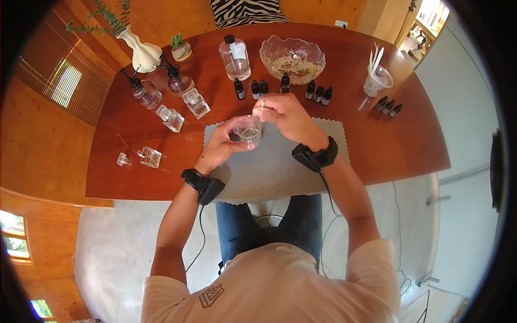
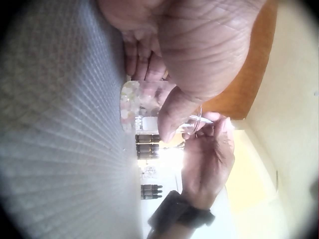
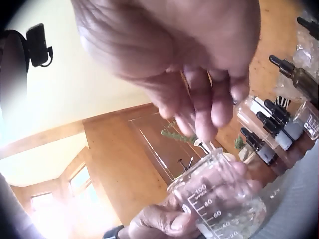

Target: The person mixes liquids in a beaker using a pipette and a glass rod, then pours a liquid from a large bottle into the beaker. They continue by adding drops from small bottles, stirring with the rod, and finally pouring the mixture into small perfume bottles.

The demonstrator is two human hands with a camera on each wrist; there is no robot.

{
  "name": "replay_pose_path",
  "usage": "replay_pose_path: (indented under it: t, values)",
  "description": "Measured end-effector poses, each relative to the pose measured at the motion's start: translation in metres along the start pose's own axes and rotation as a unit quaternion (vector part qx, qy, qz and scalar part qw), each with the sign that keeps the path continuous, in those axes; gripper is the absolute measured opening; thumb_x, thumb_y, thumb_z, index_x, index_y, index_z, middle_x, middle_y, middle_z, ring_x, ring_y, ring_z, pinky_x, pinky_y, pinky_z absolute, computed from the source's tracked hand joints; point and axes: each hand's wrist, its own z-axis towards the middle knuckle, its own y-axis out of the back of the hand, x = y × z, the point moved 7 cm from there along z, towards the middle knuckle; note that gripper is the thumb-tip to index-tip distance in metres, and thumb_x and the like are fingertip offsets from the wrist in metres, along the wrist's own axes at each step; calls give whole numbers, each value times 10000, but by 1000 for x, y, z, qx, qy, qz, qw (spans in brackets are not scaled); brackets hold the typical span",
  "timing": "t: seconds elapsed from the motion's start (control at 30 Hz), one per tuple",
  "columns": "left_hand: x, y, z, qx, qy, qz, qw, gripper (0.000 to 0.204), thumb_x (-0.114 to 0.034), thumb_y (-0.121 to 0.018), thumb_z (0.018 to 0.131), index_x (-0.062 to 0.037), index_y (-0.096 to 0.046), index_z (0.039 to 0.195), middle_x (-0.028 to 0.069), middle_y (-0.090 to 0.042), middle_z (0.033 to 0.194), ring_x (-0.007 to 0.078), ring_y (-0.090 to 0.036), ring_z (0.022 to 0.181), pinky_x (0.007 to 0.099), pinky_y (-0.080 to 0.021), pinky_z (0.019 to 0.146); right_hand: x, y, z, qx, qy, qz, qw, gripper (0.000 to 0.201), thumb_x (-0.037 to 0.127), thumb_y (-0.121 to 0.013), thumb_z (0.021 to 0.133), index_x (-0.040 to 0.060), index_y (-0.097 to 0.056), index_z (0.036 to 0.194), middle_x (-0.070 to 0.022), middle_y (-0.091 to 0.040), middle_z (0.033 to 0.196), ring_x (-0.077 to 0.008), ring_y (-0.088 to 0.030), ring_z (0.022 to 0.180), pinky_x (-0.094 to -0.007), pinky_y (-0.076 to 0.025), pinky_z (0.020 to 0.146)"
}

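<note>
My left hand [image 1: 219, 145] holds a small clear glass beaker [image 1: 251, 135] over the front mat, thumb on the near side and fingers around the far side. White graduations up to 100 mark its wall in the right wrist view, and pale speckled colour shows low in the glass. Above the rim, my right hand [image 1: 293, 123] pinches a thin clear rod [image 2: 203, 119] between thumb and fingers. The rod slants down through the beaker's mouth; its lower end is hidden in the left wrist view by the left thumb.
The beaker is over a grey scalloped mat [image 1: 280, 167]. Behind stand several black-capped dropper bottles [image 1: 239, 89], a large bottle [image 1: 235, 59] and a glass bowl [image 1: 293, 60]. Square glass bottles [image 1: 195, 104] are left; a cup [image 1: 378, 81] with white sticks is right.
</note>
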Motion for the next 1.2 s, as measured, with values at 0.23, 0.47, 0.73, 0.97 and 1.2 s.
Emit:
replay_pose_path:
  t: [0.23, 0.47, 0.73, 0.97, 1.2]
  values:
    - [3, 2, 0, 0, 0, 13, 1000, 640, -81, -869, 767, -48, -596, 1345, 33, -679, 1221, 133, -614, 1130, 312, -456, 1025, 1, -4, 0, 17, -2, -16, 1000, 173, 121, -625, 981, -40, -685, 957, -48, -650, 806, -105, -593, 769, -278, -484, 717]
    - [6, 3, 0, -4, 10, 4, 1000, 671, -84, -875, 761, -27, -581, 1362, 37, -667, 1231, 133, -607, 1131, 311, -454, 1026, -8, -3, -1, 5, -5, 43, 999, 164, 115, -631, 975, -38, -690, 969, -36, -657, 847, -102, -591, 785, -270, -486, 728]
    - [1, 2, 1, -4, -10, 28, 1000, 672, -79, -871, 766, -14, -572, 1364, 48, -672, 1237, 131, -611, 1137, 309, -470, 1009, -15, -6, -3, 30, -22, 80, 996, 145, 85, -627, 951, -43, -687, 978, -43, -666, 854, -96, -588, 789, -267, -492, 737]
    - [-1, 2, -1, -9, -11, 21, 1000, 674, -73, -869, 771, -19, -566, 1370, 48, -677, 1234, 136, -616, 1132, 308, -469, 1013, -12, -1, -2, 8, -10, 41, 999, 162, 107, -631, 955, -44, -684, 981, -53, -664, 847, -110, -591, 785, -284, -498, 742]
    - [1, 2, -1, -3, 3, 10, 1000, 668, -59, -865, 774, -24, -565, 1370, 39, -681, 1213, 135, -623, 1115, 307, -474, 1007, -10, -1, -2, 3, 0, 36, 999, 181, 138, -637, 970, -37, -685, 976, -53, -664, 848, -118, -592, 780, -286, -495, 735]
